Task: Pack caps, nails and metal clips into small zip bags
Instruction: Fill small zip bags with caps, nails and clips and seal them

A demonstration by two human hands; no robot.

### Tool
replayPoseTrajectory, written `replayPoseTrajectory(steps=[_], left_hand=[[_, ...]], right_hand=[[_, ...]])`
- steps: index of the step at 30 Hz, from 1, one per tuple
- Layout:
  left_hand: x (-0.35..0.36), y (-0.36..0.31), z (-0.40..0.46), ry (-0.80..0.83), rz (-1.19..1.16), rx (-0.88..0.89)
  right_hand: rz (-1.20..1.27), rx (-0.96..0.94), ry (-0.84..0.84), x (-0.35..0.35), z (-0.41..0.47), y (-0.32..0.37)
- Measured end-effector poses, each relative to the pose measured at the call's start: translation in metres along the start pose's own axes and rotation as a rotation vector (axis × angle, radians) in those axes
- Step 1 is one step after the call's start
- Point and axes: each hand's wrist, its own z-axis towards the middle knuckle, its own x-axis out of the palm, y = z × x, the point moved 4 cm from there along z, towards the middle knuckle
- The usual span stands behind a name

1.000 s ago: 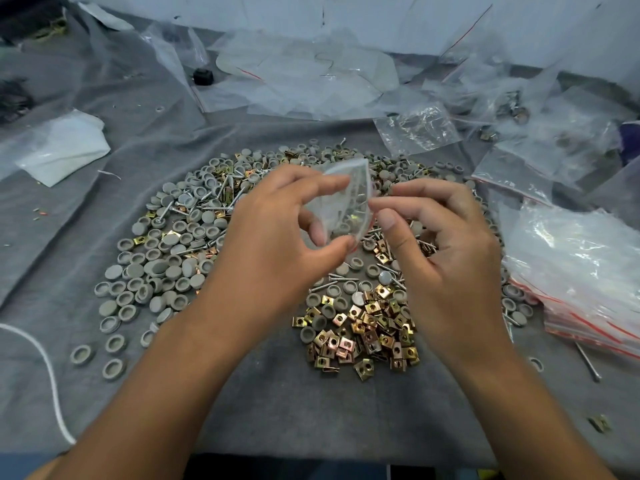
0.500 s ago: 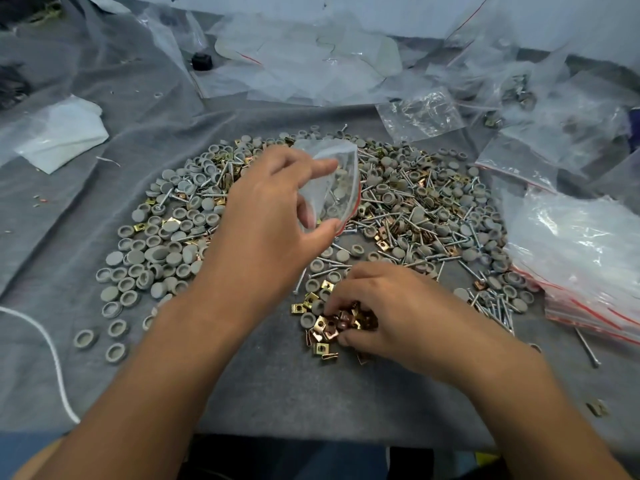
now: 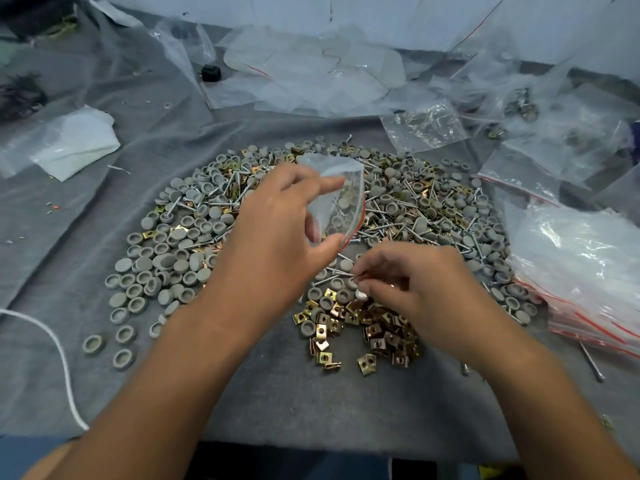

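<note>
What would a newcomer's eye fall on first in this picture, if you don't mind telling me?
First, the wide heap of grey caps, screws and brass-coloured metal clips spread over the grey cloth in the middle. Above it, the left hand pinches a small clear zip bag, while the right hand picks at the clips just below. A stack of red-striped bags lies at the right.

right hand (image 3: 412, 285) blurred, its pinched item unclear

Small packing workshop: grey cloth-covered table (image 3: 86, 237), bulk hardware pile (image 3: 433, 216), stacked zip bags (image 3: 581, 271).
</note>
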Motion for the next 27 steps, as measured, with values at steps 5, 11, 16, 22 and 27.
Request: replayPoseTrajectory(steps=[5,11,16,22,27], left_hand=[[0.002,-0.002,0.001,0.017,-0.013,0.002],[0.008,-0.008,-0.001,0.033,-0.012,0.052],[0.005,-0.012,0.001,-0.038,-0.026,0.100],[0.000,-0.010,0.001,-0.069,0.004,0.061],[-0.001,-0.006,0.001,-0.061,0.012,0.001]], right_hand=[[0.458,-0.087,-0.234,-0.025,0.000,0.010],[0.496,-0.105,-0.396,-0.019,0.001,0.018],[0.458,-0.069,-0.434,-0.016,0.005,0.020],[0.478,-0.064,-0.452,-0.015,0.005,0.022],[0.483,-0.093,-0.554,-0.022,0.001,0.024]])
